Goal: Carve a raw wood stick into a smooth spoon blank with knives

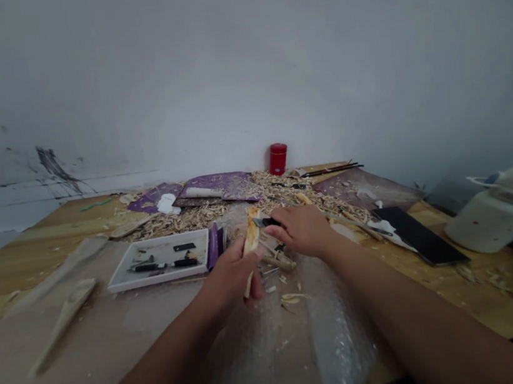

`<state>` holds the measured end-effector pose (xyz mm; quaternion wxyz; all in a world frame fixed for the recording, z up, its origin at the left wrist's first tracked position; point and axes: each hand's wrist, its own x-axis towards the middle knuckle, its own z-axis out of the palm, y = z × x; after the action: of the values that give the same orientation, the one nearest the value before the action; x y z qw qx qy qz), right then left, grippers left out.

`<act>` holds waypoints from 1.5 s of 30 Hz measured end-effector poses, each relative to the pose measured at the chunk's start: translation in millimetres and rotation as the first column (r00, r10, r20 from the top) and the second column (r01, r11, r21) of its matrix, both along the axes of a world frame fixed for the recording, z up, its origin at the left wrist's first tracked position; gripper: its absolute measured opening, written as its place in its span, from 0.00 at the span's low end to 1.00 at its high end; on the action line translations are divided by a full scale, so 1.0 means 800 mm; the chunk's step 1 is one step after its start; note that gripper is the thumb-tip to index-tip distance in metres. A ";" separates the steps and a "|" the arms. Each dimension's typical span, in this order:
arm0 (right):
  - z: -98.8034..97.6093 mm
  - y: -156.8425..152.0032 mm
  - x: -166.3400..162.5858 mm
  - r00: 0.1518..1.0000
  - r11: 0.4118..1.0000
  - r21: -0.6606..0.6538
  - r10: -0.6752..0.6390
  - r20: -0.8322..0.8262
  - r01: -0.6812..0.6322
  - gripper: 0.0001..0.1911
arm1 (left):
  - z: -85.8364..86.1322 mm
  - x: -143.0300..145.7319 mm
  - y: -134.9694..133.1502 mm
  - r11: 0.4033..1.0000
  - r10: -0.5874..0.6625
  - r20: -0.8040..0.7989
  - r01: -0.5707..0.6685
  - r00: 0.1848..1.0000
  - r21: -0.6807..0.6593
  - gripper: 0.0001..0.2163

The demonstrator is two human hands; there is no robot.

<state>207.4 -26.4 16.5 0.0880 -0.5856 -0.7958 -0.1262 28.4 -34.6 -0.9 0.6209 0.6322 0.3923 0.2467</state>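
My left hand [234,272] is closed around a pale piece of wood [251,233], which tilts upward with its yellowish upper end above my fingers. My right hand [303,230] grips a carving knife [267,221] with a dark handle. Its blade points left and meets the wood near the top; the exact contact is too small to make out. Beneath the hands, a stubby wooden piece [282,260] and loose shavings [292,299] lie on clear plastic wrap [299,337].
A white tray [114,280] with small tools stands left, near a carved wooden spoon [67,317]. Shavings [185,221] heap along the back by a red canister [277,159]. To the right are a black flat slab [418,237] and a white lidded container [482,222].
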 end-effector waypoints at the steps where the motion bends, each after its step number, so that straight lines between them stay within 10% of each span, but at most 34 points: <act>1: 0.000 -0.001 -0.002 1.000 1.000 -0.007 0.008 0.013 -0.007 0.29 | 0.000 0.000 0.002 1.000 0.020 -0.001 -0.020 1.000 0.000 0.14; 24: -0.010 0.011 -0.013 0.999 0.998 -0.058 0.035 0.027 -0.033 0.32 | 0.005 0.003 -0.003 0.989 0.132 -0.066 -0.135 0.989 -0.054 0.08; 31: 0.000 0.028 0.054 0.902 0.900 0.074 -0.424 -0.079 0.430 0.33 | 0.003 0.014 -0.024 0.998 -0.019 -0.160 0.011 0.987 -0.054 0.10; 45: -0.009 0.002 -0.010 1.000 0.999 -0.052 0.001 0.004 0.000 0.29 | -0.002 0.003 0.003 0.996 0.082 -0.119 -0.084 0.989 -0.012 0.12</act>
<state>199.1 -24.8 8.9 0.0714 -0.5873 -0.7991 -0.1067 31.0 -32.0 -2.4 0.5912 0.6234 0.4567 0.2308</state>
